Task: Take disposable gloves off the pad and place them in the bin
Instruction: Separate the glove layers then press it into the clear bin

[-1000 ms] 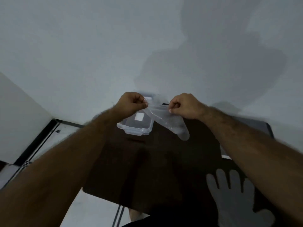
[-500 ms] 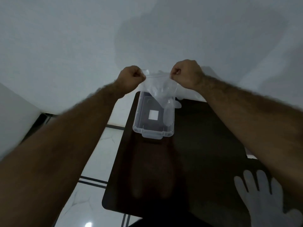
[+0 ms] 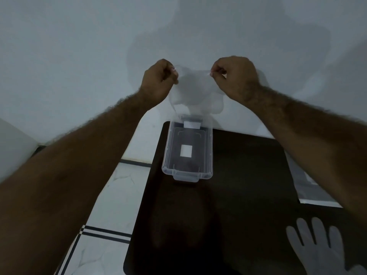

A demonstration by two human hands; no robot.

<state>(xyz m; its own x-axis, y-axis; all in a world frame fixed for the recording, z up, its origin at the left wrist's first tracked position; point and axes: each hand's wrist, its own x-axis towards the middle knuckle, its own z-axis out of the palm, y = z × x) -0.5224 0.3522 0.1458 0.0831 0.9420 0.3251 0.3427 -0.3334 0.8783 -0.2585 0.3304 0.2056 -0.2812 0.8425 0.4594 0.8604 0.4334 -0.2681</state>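
Observation:
A clear disposable glove (image 3: 193,90) hangs stretched between my two hands, its fingers dangling down toward the far end of the bin. My left hand (image 3: 158,80) pinches the glove's left cuff edge and my right hand (image 3: 236,76) pinches the right edge. Below them a clear plastic bin (image 3: 187,172) with a white label on its floor stands on the dark table (image 3: 238,195). Another translucent glove (image 3: 319,247) lies flat at the table's near right corner.
A grey pad (image 3: 309,187) shows at the right edge, partly hidden by my right forearm. A white wall rises behind the table. White floor tiles with dark stripes lie to the left.
Both hands moved the glove up and farther out beyond the bin's far end and spread it wider. The view tilted down, showing more of the table and bin.

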